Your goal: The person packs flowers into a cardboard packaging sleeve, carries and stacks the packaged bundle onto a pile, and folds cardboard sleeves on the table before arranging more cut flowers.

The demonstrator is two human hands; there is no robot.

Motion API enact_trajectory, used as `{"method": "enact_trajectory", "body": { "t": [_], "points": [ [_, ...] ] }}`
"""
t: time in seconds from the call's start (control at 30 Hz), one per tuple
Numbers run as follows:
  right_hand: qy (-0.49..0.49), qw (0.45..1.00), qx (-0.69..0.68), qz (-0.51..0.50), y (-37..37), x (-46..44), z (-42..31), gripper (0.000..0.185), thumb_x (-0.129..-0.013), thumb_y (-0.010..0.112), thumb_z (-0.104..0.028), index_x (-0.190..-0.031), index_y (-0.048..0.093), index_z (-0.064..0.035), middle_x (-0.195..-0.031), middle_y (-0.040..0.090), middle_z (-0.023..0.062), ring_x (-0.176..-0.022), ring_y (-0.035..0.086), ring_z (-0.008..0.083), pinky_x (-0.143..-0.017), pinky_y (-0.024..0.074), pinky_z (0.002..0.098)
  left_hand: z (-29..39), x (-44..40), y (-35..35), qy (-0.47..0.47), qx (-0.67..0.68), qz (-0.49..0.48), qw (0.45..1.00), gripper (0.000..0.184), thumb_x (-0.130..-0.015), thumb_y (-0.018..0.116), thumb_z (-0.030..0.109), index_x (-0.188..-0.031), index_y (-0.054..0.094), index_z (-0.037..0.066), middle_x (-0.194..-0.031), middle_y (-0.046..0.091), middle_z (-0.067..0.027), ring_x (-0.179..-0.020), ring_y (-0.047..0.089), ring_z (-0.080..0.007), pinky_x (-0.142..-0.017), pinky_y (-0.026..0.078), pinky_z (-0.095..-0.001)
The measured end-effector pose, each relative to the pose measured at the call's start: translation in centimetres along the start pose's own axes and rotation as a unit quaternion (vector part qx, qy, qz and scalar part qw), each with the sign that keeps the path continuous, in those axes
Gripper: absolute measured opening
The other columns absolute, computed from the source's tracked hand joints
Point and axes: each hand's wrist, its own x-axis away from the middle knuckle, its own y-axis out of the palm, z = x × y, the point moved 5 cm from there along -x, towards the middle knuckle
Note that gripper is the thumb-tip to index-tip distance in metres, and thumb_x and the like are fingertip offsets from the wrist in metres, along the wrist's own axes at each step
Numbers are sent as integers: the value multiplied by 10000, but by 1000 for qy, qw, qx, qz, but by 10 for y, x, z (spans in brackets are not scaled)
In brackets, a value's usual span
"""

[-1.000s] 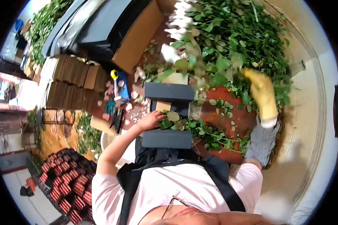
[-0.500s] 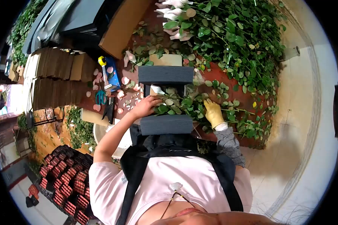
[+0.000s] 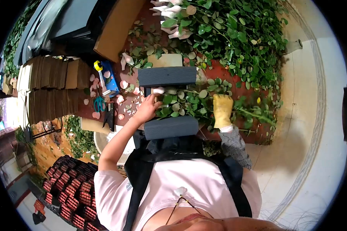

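A bundle of leafy rose stems [image 3: 187, 104] lies between two dark ridged pads, the far pad [image 3: 167, 76] and the near pad [image 3: 171, 128]. At its left end a pale rose head [image 3: 158, 90] shows partly. My bare left hand [image 3: 146, 109] rests against that end, fingers bent and slightly apart, touching the head and leaves. On the right, my right hand [image 3: 223, 111] in a yellow glove is closed around the stems, its knuckles facing away from me. Leafy stem ends [image 3: 254, 113] stick out beyond the glove, blurred.
A large pile of leafy roses [image 3: 239, 34] lies at the back right, their heads in white sleeves [image 3: 173, 17]. Teal scissors [image 3: 99, 104], a yellow-ended tool [image 3: 99, 69] and a blue box [image 3: 111, 79] lie left. Cardboard stacks [image 3: 46, 75] stand farther left.
My gloved right hand has gone from fingers stretched over the leaves to a closed fist around the stems. My left hand's fingers have bent more. The stem ends at right have shifted.
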Motion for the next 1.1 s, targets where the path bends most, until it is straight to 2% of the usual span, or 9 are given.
{"method": "enact_trajectory", "body": {
  "t": [0.13,0.33,0.5,0.67,0.87,0.93,0.97,1.03,1.1],
  "points": [
    [-40,997,-49,-49,41,21,-12,71,-775,643,-133,-718,647,-92,-720,646,84,-707,645,291,-570,488,432,-6,-6,10,53,9,44,998,442,-655,722,37,-1090,642,58,-1174,557,-145,-1101,553,-348,-934,478,-439],
    [-38,996,-71,-43,38,16,-12,55,-734,620,-72,-780,643,-90,-779,645,99,-812,619,310,-738,487,418,0,-8,9,73,-25,-50,996,372,-661,726,66,-1025,650,39,-1090,585,-106,-1077,575,-305,-912,470,-408],
    [-32,992,-54,-106,62,43,-11,68,-764,617,-91,-753,676,-122,-761,667,84,-775,664,256,-783,507,389,12,-9,-11,61,-124,114,984,155,-796,620,150,-916,696,88,-1306,497,-180,-1179,468,-373,-975,421,-430],
    [77,957,-279,-5,77,71,7,194,-707,712,-86,-899,685,-83,-859,672,134,-837,657,335,-769,521,444,4,-4,-7,31,-65,53,996,115,-809,601,81,-898,656,34,-1167,530,-176,-1032,512,-358,-873,455,-444],
    [9,834,-302,-462,32,4,29,591,-855,679,-328,-1355,524,-52,-1314,599,180,-1161,598,340,-971,486,423,-9,-8,-4,46,-22,23,998,424,-712,709,82,-1127,621,103,-1183,520,-188,-1004,499,-401,-884,455,-478],
    [3,892,-297,-342,-19,-51,39,548,-869,653,-325,-1335,537,-59,-1268,622,178,-1120,615,347,-952,500,440,-7,-6,-4,21,-11,55,998,608,-707,696,45,-1294,536,73,-1175,551,-188,-1027,509,-406,-913,448,-487],
    [-15,934,-325,-149,-40,-74,47,509,-888,638,-281,-1333,534,-59,-1261,625,175,-1100,626,342,-940,510,434,-12,-2,3,0,2,74,997,618,-703,693,32,-1298,527,49,-1181,554,-192,-1039,509,-408,-924,445,-488],
    [18,910,-413,43,-68,-131,57,505,-907,667,-202,-1369,503,-82,-1329,596,150,-1184,600,305,-988,492,407,-17,3,10,-30,23,91,995,653,-698,687,7,-1323,496,16,-1196,556,-200,-1082,508,-416,-958,433,-488],
    [68,953,-235,178,-98,-172,72,570,-887,689,-215,-1394,465,-82,-1217,637,163,-1060,625,321,-927,497,427,-17,1,11,-17,44,83,995,658,-704,688,3,-1331,488,19,-1220,547,-196,-1111,504,-422,-975,426,-481]
  ]
}}
